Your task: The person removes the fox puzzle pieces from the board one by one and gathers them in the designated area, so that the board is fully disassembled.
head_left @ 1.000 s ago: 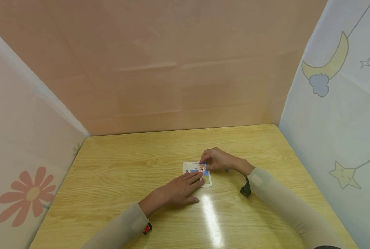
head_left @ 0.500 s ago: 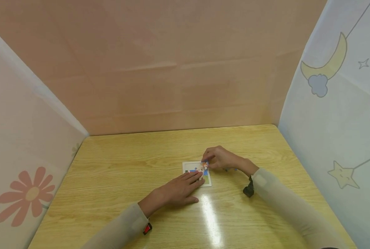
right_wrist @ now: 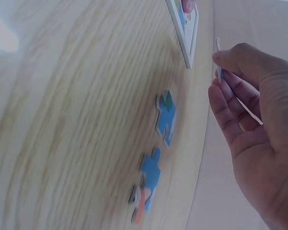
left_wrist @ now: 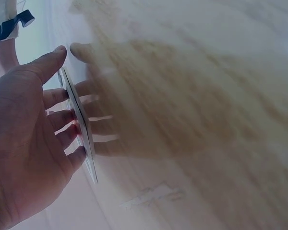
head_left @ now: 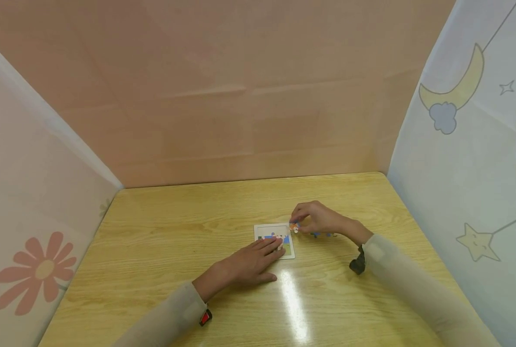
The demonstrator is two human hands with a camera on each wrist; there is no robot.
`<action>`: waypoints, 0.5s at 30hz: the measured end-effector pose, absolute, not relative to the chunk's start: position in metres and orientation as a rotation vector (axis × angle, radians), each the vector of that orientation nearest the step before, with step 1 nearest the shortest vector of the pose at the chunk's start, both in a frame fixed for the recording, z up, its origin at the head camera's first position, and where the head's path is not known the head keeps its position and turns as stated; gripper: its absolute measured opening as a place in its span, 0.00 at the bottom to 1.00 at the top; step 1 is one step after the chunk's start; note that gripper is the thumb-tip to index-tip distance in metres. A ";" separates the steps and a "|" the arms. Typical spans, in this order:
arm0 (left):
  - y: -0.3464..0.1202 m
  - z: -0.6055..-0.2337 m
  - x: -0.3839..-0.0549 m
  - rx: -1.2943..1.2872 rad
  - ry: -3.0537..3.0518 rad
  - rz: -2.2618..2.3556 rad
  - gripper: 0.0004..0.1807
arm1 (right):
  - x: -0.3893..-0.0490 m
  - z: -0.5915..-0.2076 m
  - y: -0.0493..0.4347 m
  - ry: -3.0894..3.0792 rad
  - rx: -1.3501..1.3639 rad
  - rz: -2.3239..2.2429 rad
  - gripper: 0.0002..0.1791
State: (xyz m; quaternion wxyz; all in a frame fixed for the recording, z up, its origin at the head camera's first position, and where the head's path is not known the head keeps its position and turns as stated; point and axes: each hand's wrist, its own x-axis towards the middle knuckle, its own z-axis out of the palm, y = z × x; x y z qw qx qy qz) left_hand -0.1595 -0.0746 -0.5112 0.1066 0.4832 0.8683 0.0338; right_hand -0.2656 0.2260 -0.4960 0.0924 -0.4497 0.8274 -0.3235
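A small white-rimmed jigsaw tray (head_left: 291, 257) lies on the wooden table, its lower part filled with cartoon picture pieces and its upper part bare. My left hand (head_left: 246, 266) rests on it with straight fingers covering the lower left of the picture. In the left wrist view, the fingertips lie over the edge of the tray (left_wrist: 79, 111). Just off the tray's upper right corner, my right hand (head_left: 319, 219) pinches a jigsaw piece (head_left: 294, 228) with orange and blue print between thumb and fingers. The right wrist view shows that piece (right_wrist: 219, 61) edge-on, above the table.
Loose blue jigsaw pieces lie on the table under the right hand: one with a green patch (right_wrist: 166, 117), another with blue and orange print (right_wrist: 150, 173). Fabric walls enclose the table (head_left: 175, 212) at the back and both sides.
My right hand has drawn the jigsaw piece off the tray's upper right corner and moved it right, baring that part of the tray. The left hand has stayed in place.
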 end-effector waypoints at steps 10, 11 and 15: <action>-0.075 -0.509 -0.160 1.422 2.553 0.128 0.42 | -0.260 -0.491 0.245 2.485 -1.310 -0.948 0.12; -0.075 -0.509 -0.160 1.420 2.549 0.130 0.41 | -0.260 -0.491 0.247 2.492 -1.314 -0.938 0.11; -0.076 -0.508 -0.160 1.415 2.530 0.153 0.41 | -0.257 -0.491 0.255 2.522 -1.310 -0.918 0.12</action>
